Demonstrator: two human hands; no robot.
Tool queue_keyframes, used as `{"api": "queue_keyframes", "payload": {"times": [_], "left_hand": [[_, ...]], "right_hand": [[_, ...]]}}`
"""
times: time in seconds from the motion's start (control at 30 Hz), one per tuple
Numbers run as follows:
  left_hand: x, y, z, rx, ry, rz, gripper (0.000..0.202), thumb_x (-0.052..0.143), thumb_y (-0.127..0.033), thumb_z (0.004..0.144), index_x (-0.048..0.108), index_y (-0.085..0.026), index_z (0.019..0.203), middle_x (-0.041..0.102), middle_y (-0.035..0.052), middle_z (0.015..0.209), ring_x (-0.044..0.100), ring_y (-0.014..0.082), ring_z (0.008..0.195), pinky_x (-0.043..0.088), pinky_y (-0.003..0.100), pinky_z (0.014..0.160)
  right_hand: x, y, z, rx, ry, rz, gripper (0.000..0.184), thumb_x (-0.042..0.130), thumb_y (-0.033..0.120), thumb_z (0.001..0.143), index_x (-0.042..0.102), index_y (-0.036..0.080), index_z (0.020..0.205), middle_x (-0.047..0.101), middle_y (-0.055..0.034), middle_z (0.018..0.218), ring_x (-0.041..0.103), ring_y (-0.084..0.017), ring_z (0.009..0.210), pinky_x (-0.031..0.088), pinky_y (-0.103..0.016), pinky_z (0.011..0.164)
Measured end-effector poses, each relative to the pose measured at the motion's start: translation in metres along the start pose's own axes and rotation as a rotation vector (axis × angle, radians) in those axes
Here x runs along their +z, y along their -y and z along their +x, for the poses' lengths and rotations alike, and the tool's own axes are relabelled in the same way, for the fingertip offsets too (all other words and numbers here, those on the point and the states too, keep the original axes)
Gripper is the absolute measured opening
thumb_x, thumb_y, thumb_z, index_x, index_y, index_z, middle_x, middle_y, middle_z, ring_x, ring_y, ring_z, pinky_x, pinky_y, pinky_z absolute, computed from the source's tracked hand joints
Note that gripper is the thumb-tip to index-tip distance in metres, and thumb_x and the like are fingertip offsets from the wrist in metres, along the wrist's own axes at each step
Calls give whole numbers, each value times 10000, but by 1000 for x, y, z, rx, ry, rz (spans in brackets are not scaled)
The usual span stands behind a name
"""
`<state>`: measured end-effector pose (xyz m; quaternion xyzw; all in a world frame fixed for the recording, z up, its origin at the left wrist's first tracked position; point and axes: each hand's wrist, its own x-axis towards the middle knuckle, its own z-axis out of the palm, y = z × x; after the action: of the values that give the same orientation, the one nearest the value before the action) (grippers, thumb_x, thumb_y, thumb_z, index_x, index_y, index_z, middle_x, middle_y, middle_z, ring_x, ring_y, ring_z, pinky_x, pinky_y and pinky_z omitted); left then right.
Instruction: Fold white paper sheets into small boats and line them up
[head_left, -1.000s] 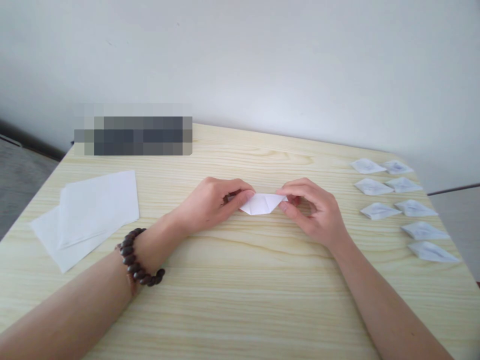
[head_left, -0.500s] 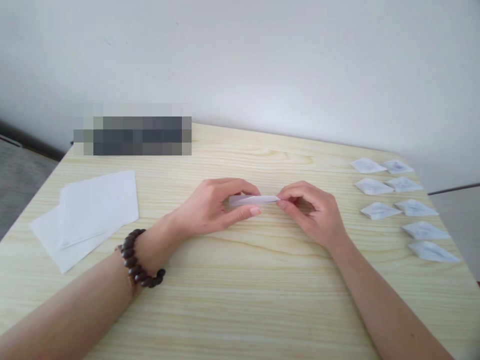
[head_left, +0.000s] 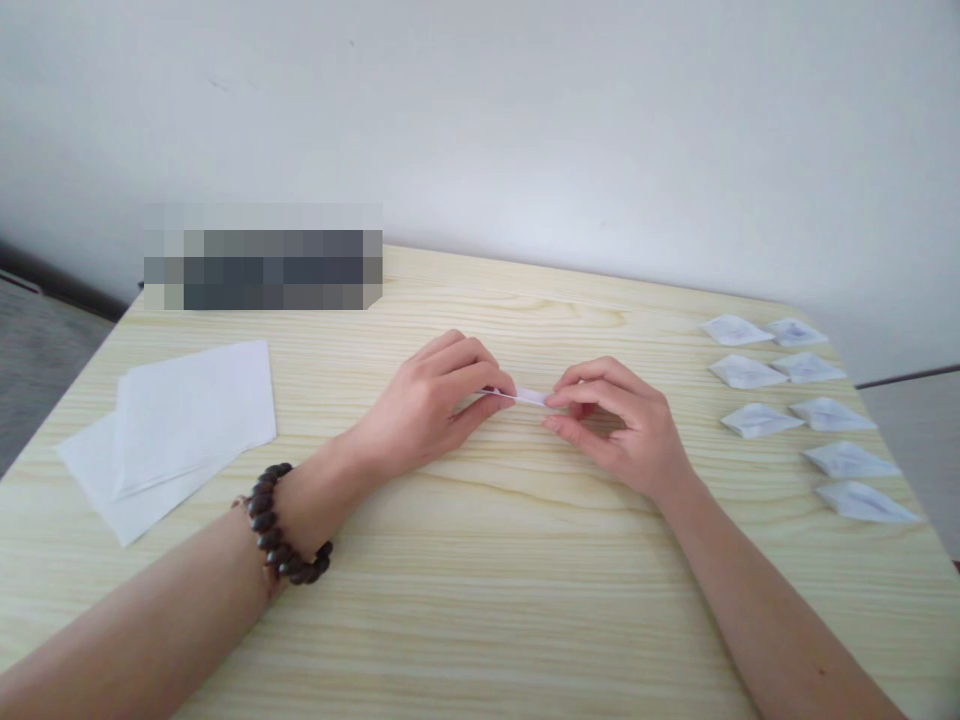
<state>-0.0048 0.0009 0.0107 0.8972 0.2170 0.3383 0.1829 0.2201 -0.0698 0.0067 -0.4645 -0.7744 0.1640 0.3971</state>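
A narrow strip of folded white paper (head_left: 532, 398) is held edge-on over the middle of the table. My left hand (head_left: 442, 400) pinches it between thumb and fingertips and hides its left part. At the right end of the paper is my right hand (head_left: 619, 420); its index fingertip touches or nearly touches that end. The thumb of this hand hangs a little lower, parted from the index finger, so the hand is open. A dark beaded bracelet (head_left: 264, 510) circles my left wrist.
Several folded white paper pieces (head_left: 761, 420), pointed at the ends, lie in rows at the table's right side. Loose white paper sheets (head_left: 199, 415) overlap at the left. A pixelated dark block (head_left: 277, 270) covers the back left. Behind the wooden table (head_left: 480, 600) rises a pale wall (head_left: 525, 120).
My left thumb and fingers have closed together on the folded paper, which now shows as a thinner strip. My right thumb has moved down, away from the paper's end.
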Motion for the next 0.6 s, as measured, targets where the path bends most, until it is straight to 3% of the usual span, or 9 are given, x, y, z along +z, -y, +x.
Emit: {"api": "queue_keyframes", "payload": {"times": [0.27,0.6], "left_hand": [[3,-1,-2,96,57,161,156,519,-221,962,645,-180,1045,699,51,951,612,158,865,428,289,774],[3,-8,-1,156,103,141,171,502,-209,952,668,-169,958,707,55,889,621,149,794,456,288,748]], "right_hand": [[3,3,-1,-1,9,-70,85,601,179,886,675,220,881,649,-53,940,638,-147,794,553,-276,644],[2,5,1,14,32,-44,67,583,166,889,635,208,891,639,-64,958,630,-166,855,541,-294,687]]}}
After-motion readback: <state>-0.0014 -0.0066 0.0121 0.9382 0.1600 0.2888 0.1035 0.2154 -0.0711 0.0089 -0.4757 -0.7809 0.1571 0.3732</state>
